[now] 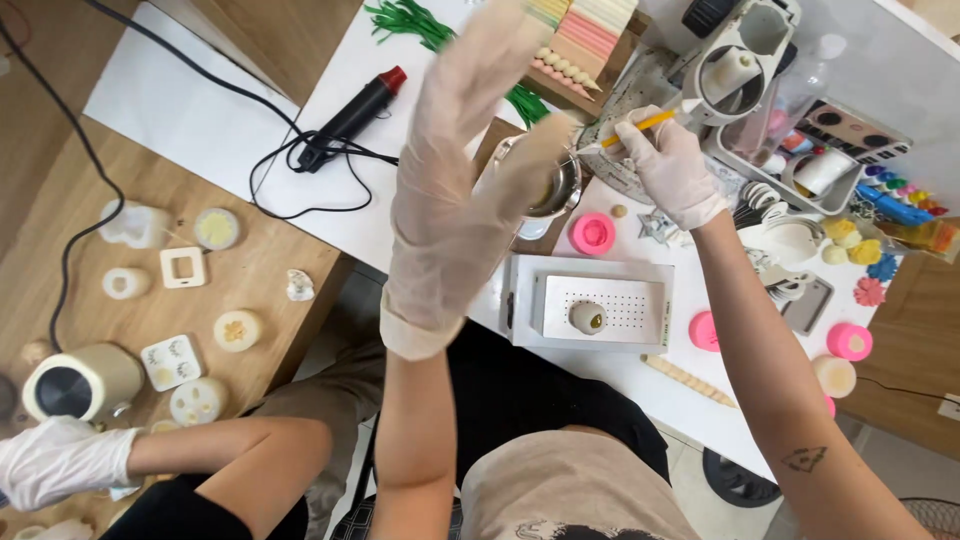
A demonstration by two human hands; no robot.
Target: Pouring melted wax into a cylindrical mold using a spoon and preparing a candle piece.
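Holding a yellow stick [640, 125] in a pinch grip, the right hand [672, 168] sits upper right of centre; stick's long axis points left toward the metal pot [557, 190]. Left hand [455, 190], gloved, is raised, fingers spread, holding nothing, in front of the pot.

Your gloved left hand [455, 190] is raised open in front of the camera, its fingertips touching the metal pot [553, 190]. Your gloved right hand [668, 165] pinches a yellow stick [632, 127] pointed toward that pot. Below, a white perforated tray [590, 302] holds a small pale lump; a co-worker's gloved hand [55, 460] rests near a cream cylinder [85, 380].
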